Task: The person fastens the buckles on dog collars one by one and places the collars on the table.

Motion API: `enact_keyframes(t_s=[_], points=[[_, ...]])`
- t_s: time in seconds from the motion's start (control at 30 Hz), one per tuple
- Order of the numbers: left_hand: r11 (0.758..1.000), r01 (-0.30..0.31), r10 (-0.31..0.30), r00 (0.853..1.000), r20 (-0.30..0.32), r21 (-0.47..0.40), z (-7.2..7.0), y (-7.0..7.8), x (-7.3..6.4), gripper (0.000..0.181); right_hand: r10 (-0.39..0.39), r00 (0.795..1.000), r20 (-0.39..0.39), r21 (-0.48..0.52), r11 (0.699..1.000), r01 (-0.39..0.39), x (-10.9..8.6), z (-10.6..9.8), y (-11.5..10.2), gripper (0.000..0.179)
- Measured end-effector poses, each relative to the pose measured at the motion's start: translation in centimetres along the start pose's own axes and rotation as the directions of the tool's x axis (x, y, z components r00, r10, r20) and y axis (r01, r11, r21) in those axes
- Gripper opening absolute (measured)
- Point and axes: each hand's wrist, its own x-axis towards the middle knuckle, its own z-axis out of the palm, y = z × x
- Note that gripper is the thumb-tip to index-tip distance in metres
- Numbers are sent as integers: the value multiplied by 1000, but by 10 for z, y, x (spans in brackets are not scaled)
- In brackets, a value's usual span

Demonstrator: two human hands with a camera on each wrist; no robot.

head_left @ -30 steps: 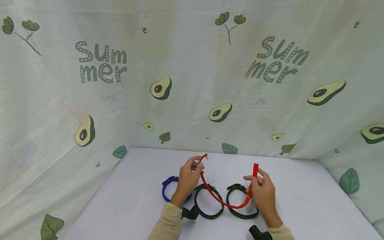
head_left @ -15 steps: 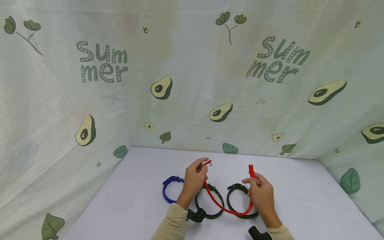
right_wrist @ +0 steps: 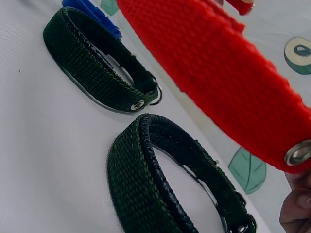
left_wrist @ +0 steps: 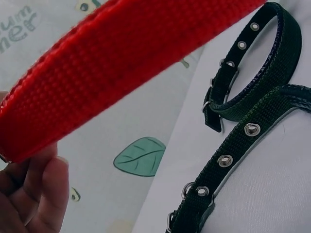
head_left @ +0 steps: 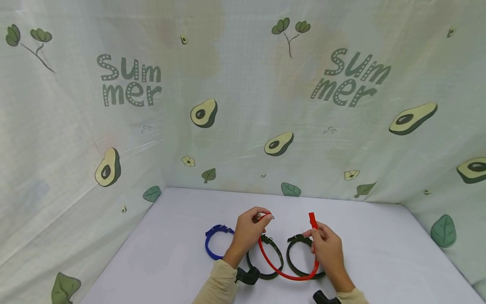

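Observation:
A red buckle collar [head_left: 290,277] hangs in a U between my two hands, above the table. My left hand [head_left: 247,231] pinches its buckle end, where a metal ring shows by the fingertips. Near the other end, my right hand [head_left: 328,250] grips the strap between thumb and fingers, and the red tip sticks up past them. The woven red strap [left_wrist: 112,68] crosses the left wrist view. A metal eyelet [right_wrist: 298,153] shows on it in the right wrist view. Behind the hanging loop lie two dark green collars, one to the left [head_left: 282,255] and one to the right [head_left: 288,255].
A blue collar [head_left: 207,245] lies left of the green ones, partly hidden by my left hand. All three resting collars form rings on the white table [head_left: 159,253]. A printed curtain [head_left: 235,84] rises behind the table's far edge.
My left hand has moved right and down, and my right hand slightly left and down. They are closer together, and the red collar's loop hangs lower and narrower.

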Motion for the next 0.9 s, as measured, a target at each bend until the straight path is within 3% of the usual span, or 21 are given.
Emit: enact_keyframes(t_s=[0.4,0.73,0.9], points=[[992,58,-57,998,17,-116,7,0,-3,13,-11,1000,26,102,995,8,-10,7,-10,23],[968,107,-106,994,19,-229,9,2,-4,15,-51,998,21,77,996,50,-19,15,-20,42],[959,138,-130,990,50,-246,10,4,-7,20,-133,991,11,40,990,132,-26,22,-23,29]])
